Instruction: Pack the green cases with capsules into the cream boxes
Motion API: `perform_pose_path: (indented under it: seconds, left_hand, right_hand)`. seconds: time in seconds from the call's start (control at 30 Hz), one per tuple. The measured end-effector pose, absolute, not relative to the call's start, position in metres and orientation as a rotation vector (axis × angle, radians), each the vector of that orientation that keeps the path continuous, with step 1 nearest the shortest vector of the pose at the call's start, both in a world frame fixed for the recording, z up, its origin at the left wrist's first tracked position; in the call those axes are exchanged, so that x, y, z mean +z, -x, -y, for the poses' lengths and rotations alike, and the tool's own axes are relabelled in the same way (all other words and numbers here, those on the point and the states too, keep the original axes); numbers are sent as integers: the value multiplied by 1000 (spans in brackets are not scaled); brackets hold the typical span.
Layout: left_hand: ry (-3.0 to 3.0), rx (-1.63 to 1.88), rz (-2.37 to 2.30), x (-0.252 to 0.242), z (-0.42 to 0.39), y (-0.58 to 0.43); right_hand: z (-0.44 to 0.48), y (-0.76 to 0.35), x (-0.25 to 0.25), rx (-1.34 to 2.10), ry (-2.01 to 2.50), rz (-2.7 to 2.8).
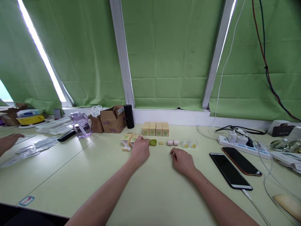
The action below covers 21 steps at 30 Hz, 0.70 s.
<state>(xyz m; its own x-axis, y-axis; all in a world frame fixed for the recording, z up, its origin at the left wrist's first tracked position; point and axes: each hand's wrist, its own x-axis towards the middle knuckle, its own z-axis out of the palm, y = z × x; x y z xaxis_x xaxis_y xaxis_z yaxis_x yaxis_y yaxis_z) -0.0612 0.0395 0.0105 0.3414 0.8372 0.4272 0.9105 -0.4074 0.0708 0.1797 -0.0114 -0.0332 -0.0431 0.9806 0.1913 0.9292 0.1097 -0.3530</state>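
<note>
My left hand (pixel 140 150) rests over the table just left of a small green square dish (pixel 153 142). Its fingers are bent together over something mostly hidden beneath them. Beside its wrist side stand opened cardboard pieces with green labels (pixel 127 141). My right hand (pixel 183 160) lies on the table with its fingers curled in, and nothing shows in them. Before it, in a row, are tiny yellow pieces (pixel 161 143), two pale pink cylinders (pixel 172 142) and two clear cups with yellow spots (pixel 189 143). Several small kraft boxes (pixel 155 129) stand behind.
Two phones (pixel 230 171) and a white power strip (pixel 244 147) with cables lie right. At left are a cardboard box (pixel 113 119), a black cylinder (pixel 129 116), a purple jug (pixel 81 125) and plastic packets (pixel 30 149). Another person's hand (pixel 9 142) is at far left.
</note>
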Motion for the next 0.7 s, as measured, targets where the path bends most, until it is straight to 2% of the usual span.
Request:
perform_pose_path:
  seconds: [0.4,0.7]
  left_hand:
    - [2468,-404,1578,-4,-45,60]
    - [2613,-616,1462,-12,-48,59]
  right_hand:
    - [12,-179,-33,169,1847,2016]
    - [13,-179,-33,164,1818,2020]
